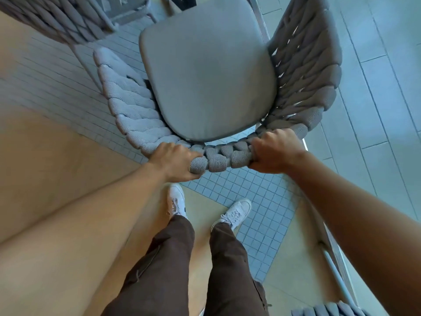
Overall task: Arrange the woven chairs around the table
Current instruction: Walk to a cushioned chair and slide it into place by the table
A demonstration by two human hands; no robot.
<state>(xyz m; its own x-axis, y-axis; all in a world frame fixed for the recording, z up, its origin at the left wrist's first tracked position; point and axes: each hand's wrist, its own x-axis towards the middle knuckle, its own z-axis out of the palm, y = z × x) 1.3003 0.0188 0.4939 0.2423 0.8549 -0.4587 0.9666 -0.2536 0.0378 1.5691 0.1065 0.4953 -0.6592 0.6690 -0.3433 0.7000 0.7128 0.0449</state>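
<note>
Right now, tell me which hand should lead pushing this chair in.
Neither clearly: left hand and right hand both grip the chair back rim, evenly either side of centre.

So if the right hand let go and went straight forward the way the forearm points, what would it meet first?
Probably the grey seat cushion of the woven chair whose back rim the right hand grips, though depth is unclear.

No readable text, label, brand or number anywhere — none on anything in view.
</note>
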